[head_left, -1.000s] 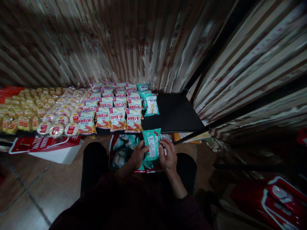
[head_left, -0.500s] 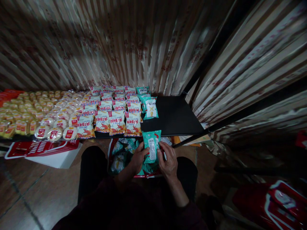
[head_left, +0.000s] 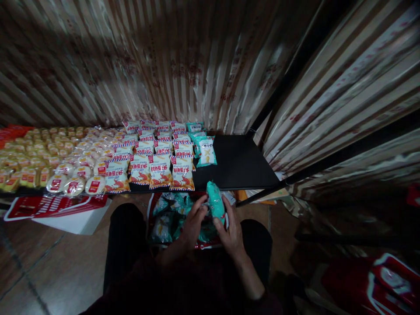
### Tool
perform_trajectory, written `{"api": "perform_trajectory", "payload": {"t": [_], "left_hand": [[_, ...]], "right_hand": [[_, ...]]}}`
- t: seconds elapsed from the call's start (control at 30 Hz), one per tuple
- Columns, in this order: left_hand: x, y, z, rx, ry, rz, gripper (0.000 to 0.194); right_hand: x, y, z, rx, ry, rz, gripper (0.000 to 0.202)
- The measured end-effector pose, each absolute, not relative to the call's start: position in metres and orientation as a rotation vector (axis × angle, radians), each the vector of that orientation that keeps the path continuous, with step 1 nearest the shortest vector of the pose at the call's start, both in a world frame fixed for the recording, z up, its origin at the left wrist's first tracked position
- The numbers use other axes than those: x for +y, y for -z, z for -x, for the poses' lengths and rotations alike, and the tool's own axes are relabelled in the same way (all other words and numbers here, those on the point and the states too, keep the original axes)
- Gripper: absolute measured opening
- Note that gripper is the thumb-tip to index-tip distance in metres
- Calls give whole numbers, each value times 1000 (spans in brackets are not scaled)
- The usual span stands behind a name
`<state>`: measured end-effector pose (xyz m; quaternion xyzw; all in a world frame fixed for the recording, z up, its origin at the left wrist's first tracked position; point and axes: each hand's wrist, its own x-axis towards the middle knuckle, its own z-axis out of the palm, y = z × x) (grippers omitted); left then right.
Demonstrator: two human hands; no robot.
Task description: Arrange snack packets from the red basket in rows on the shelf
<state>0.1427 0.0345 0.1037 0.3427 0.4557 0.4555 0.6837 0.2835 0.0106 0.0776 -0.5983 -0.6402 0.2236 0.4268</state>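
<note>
A small teal snack bag (head_left: 215, 202) is turned edge-on between my two hands, just in front of the shelf. My right hand (head_left: 232, 228) grips its right side and lower end between thumb and fingers. On the other side, my left hand (head_left: 193, 223) has its curled fingertips against the bag's left edge. Below them, a red-rimmed container (head_left: 150, 209) between my knees holds several more teal bags (head_left: 163, 225). On the black shelf (head_left: 241, 159), a short column of teal bags (head_left: 206, 152) stands beside rows of white-and-orange snack bags (head_left: 159, 170).
Further left on the shelf are round wrapped cakes (head_left: 74, 186) and yellow wrapped cakes (head_left: 29, 176). A red-and-white box (head_left: 82, 221) lies under the shelf. Black frame bars (head_left: 315, 168) slope along the right, and striped sheeting (head_left: 170, 57) hangs behind.
The teal bag has turned from facing me flat to edge-on, tilting slightly right. My left fingers have shifted to its edge. The bags on the shelf are unchanged.
</note>
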Motion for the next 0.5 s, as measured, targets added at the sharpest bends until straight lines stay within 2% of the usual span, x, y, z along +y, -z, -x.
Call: {"api": "perform_trajectory", "payload": {"t": [0.13, 0.33, 0.5], "left_hand": [[33, -113, -144, 1081, -1073, -976, 44], [33, -126, -146, 1154, -1069, -1301, 40], [31, -127, -148, 1144, -1123, -1465, 36]], "right_hand": [[13, -86, -284, -1550, -710, 1502, 76], [16, -92, -290, -1289, -827, 1520, 66], [17, -91, -290, -930, -1094, 1412, 67]]}}
